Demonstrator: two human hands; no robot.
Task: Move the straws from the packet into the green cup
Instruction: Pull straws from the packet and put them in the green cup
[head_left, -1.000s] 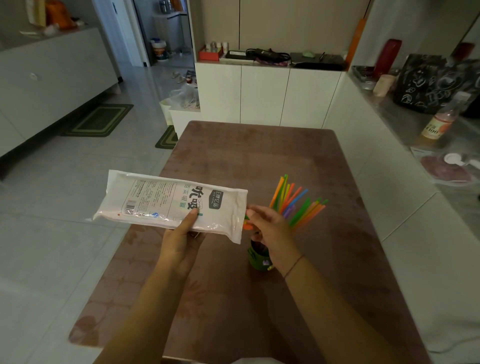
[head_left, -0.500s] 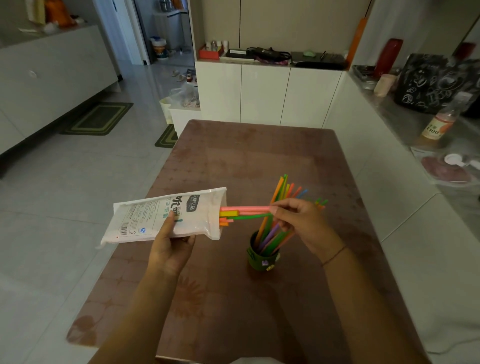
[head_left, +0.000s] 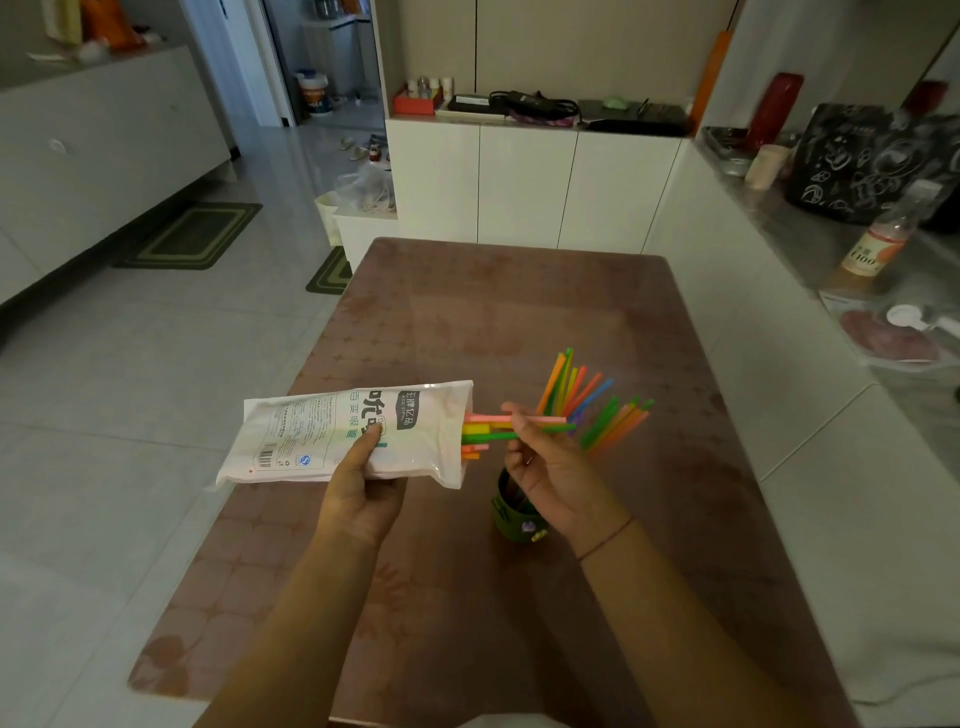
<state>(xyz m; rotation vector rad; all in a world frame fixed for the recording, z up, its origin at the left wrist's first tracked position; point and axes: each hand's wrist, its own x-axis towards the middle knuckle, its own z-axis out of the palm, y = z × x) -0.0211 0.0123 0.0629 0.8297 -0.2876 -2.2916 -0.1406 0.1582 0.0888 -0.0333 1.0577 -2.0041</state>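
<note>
We see the left hand (head_left: 358, 483) gripping the packet (head_left: 332, 431) from below, thumb laid across its printed face, above the near left part of the table (head_left: 467, 312). The packet's open mouth points right, and several straws (head_left: 475, 428) poke out of it. The right hand (head_left: 550, 467) pinches two of them, one pink and one green, between thumb and fingertips. Their left ends are at the mouth.

Against half a second ago, the right hand sits lower and nearer the packet. Its wrist has dropped and its fingers now point up toward the straws (before, they reached in from the right, level with the mouth). It now hides part of the cup (head_left: 506, 512), which then showed whole. The packet's mouth has edged slightly right, toward the cup.

The cup stands on the table where it did, just below and right of the mouth. Its bundle (head_left: 608, 423) fans up and right behind the right hand, as before.
</note>
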